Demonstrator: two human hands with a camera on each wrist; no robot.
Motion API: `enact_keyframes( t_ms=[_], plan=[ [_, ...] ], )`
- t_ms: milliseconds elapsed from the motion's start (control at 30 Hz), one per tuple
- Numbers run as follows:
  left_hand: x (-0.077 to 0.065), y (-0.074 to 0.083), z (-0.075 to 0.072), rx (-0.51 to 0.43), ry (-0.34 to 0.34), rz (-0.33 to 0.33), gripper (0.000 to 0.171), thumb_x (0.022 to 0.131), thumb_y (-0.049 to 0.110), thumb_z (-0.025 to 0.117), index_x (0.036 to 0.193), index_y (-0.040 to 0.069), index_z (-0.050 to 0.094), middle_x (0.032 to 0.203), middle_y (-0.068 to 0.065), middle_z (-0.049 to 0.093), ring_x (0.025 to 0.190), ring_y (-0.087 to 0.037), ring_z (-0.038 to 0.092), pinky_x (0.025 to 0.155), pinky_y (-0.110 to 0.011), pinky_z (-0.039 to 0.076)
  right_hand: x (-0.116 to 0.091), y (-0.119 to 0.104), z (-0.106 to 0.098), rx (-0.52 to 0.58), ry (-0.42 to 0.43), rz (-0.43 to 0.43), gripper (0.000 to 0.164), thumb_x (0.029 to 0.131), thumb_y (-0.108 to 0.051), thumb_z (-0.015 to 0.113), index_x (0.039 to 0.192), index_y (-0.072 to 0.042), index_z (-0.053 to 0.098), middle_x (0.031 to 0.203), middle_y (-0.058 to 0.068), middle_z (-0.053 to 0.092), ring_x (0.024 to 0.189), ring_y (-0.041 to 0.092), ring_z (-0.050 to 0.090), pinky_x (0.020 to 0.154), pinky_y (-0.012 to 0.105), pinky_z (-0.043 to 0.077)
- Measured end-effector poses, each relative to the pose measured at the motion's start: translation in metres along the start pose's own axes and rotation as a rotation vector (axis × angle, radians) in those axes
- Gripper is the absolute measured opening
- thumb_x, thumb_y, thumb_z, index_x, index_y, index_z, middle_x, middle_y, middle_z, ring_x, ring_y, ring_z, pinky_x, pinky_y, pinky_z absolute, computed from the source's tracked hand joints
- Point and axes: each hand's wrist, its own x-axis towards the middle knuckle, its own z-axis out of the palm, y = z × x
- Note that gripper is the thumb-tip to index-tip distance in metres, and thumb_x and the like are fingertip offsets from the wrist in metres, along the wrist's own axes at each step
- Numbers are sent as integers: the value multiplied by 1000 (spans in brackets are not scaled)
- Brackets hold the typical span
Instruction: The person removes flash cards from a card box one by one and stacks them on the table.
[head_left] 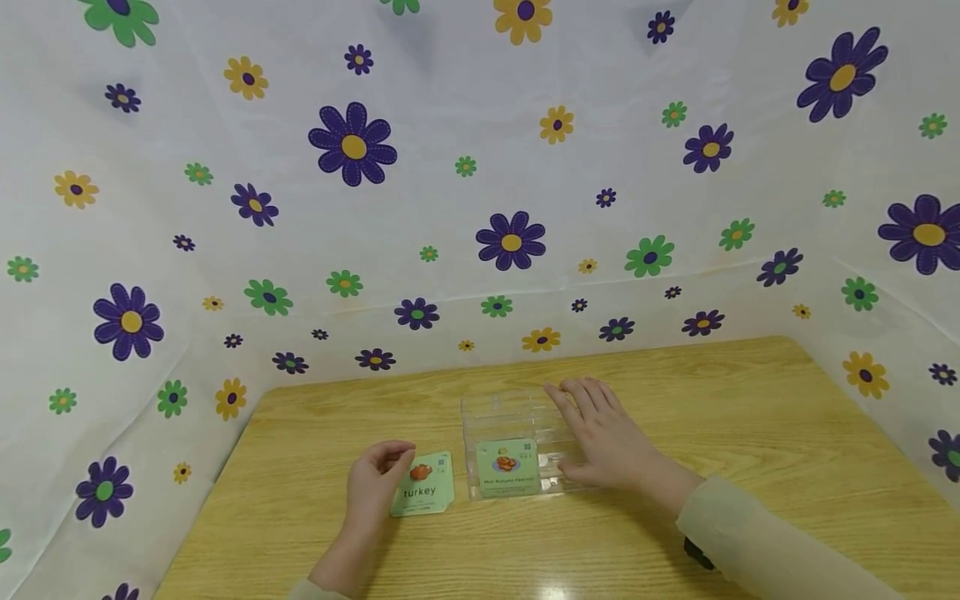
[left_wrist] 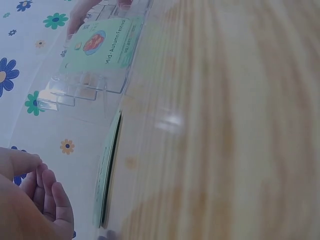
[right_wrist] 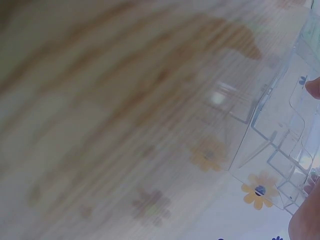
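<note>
Head: right hand (head_left: 602, 436) palm-down over clear rack (head_left: 547, 450)

You face a white sheet (head_left: 450, 83) with purple, yellow and green flowers (head_left: 353, 147). It rises behind and along both sides of your wood-grained table (head_left: 735, 417), which shows pale glare (head_left: 553, 592) near you.

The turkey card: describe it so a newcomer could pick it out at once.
On the wood-grain table, find the clear plastic holder. Just left of it in the head view, by the person's left hand, the turkey card lies face up. Its printed word "turkey" sets it apart from the other green card in the holder, which reads "Mid-Autumn Festival".
</note>
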Motion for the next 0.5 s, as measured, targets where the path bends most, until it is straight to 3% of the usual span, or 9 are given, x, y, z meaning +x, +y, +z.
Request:
enact_keyframes(
  t_ms=[267,500],
  plan=[
    [-2,4,5,-1,-2,-17,17,101,7,71,114,-4,75,106,-9,76,83,-5,62,70,-14,52,1,0,-1,-13,-6,3,110,80,-55,80,165,-6,29,153,19,44,143,39,42,126,58,34],
    [-6,6,9,-33,-31,-3,17,102,5,70,115,-6,73,108,-18,76,82,-10,69,72,-16,56,1,-1,-2,-17,-13,2,110,81,-55,79,165,-6,29,153,19,44,143,39,42,126,58,34]
  ],
)
